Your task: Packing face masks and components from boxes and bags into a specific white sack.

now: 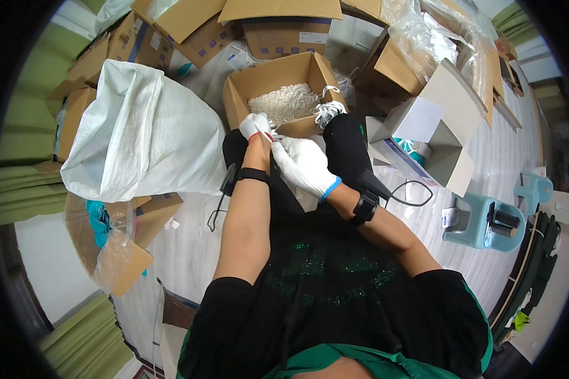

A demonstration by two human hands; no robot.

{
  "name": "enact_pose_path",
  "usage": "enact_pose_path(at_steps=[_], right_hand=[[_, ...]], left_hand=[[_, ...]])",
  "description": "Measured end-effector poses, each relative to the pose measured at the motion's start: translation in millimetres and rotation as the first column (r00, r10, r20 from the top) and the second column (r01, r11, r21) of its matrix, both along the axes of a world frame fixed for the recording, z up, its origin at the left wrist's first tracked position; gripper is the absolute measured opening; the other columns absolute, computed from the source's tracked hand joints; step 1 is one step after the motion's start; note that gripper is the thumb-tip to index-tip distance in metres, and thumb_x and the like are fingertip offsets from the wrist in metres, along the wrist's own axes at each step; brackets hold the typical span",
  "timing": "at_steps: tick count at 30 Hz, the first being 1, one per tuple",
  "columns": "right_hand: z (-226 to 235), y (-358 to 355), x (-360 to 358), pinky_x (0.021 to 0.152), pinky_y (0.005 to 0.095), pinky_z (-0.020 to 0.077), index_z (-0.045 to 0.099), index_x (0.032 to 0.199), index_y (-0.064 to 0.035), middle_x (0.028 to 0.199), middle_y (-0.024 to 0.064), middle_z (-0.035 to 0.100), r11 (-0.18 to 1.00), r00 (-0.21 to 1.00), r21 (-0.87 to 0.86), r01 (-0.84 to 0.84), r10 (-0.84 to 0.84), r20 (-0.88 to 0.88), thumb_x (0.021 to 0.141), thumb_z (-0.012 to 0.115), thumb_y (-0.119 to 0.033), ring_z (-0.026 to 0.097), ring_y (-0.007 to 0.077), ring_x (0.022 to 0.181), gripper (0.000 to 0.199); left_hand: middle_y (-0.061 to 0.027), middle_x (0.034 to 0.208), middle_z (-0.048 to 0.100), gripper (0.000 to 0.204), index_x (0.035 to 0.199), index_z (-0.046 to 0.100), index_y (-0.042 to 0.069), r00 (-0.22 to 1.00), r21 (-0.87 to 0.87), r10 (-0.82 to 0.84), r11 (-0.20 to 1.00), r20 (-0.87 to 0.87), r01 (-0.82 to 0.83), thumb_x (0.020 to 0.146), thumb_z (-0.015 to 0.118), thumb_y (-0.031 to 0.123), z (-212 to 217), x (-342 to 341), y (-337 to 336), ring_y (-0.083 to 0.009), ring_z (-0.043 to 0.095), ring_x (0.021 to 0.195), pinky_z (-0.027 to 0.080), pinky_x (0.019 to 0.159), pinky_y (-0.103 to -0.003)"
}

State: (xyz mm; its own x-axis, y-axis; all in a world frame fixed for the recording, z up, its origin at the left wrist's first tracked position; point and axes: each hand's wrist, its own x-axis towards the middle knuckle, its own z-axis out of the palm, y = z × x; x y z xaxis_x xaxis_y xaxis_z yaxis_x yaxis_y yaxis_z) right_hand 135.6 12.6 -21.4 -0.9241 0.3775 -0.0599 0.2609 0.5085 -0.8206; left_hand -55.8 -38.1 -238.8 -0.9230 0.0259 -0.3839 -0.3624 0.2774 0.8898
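Observation:
My left hand (255,126), in a white knit glove with a red cuff, is closed at the near edge of an open cardboard box (237,104). Right beside it, my right hand (305,167) wears a white glove with a blue cuff, and its fingers are pinched together. Something small and pale (277,136) shows between the two hands, too small to name. A heap of white cords (287,103) fills the box. One bundle of white cord (329,113) hangs over the box's right wall, near my right knee.
A large white woven sack (145,136) bulges at the left. Several cardboard boxes (284,38) stand along the far side. An open white carton (446,151) with teal items lies to the right, before a light blue stool (477,221). A box with plastic bags (129,262) sits lower left.

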Motion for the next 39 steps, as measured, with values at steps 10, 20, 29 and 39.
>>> enact_pose_path(at_steps=[10, 20, 29, 39], right_hand=[[8.8, 72.1, -3.4, 0.062, 0.0367, 0.0487, 0.058, 0.084, -0.0005, 0.075, 0.0143, 0.064, 0.941, 0.928, -0.192, 0.277, -0.314, -0.200, 0.095, 0.056, -0.021, 0.062, 0.0237, 0.067, 0.024], [-0.5, 66.0, -71.1, 0.076, 0.0389, 0.0521, 0.063, 0.105, -0.0001, 0.089, 0.0192, 0.069, 1.000, 0.984, -0.014, -0.009, 0.006, -0.176, 0.089, 0.064, -0.025, 0.068, 0.0312, 0.082, 0.030], [8.9, 47.3, -30.3, 0.074, 0.0349, 0.0530, 0.067, 0.088, -0.0023, 0.082, 0.0155, 0.070, 0.962, 0.980, -0.271, -0.002, -0.053, -0.194, 0.081, 0.072, -0.023, 0.070, 0.0265, 0.079, 0.022], [-9.6, 44.7, -35.2, 0.065, 0.0449, 0.0523, 0.059, 0.092, -0.0100, 0.084, 0.0145, 0.062, 0.879, 0.971, 0.474, -0.050, 0.155, -0.185, 0.076, 0.071, -0.024, 0.066, 0.0350, 0.073, 0.025]], left_hand=[[-0.0022, 0.061, 0.046, 0.036, 0.065, 0.039, 0.019, 0.788, 0.675, -0.244, 0.685, 0.566, -0.273, 0.094, 0.059, 0.024, 79.2, -9.6, -57.3, -0.0200, 0.054, 0.062, 0.054, 0.072, -0.057], [-0.0075, 0.076, 0.052, 0.030, 0.096, 0.055, 0.008, 0.923, 0.601, -0.049, 0.772, 0.382, -0.207, 0.091, 0.066, 0.036, 139.2, 30.7, -24.0, -0.0196, 0.054, 0.061, 0.050, 0.055, -0.039], [-0.0078, 0.079, 0.058, 0.035, 0.090, 0.056, 0.008, 0.927, 0.690, -0.143, 0.708, 0.348, -0.150, 0.096, 0.059, 0.043, 129.8, 43.9, -8.9, -0.0200, 0.058, 0.066, 0.052, 0.058, -0.034], [-0.0120, 0.100, 0.063, 0.046, 0.108, 0.059, 0.002, 0.931, 0.632, -0.167, 0.771, 0.323, -0.081, 0.098, 0.053, 0.047, 131.9, 65.6, -1.3, -0.0248, 0.062, 0.092, 0.052, 0.081, -0.040]])
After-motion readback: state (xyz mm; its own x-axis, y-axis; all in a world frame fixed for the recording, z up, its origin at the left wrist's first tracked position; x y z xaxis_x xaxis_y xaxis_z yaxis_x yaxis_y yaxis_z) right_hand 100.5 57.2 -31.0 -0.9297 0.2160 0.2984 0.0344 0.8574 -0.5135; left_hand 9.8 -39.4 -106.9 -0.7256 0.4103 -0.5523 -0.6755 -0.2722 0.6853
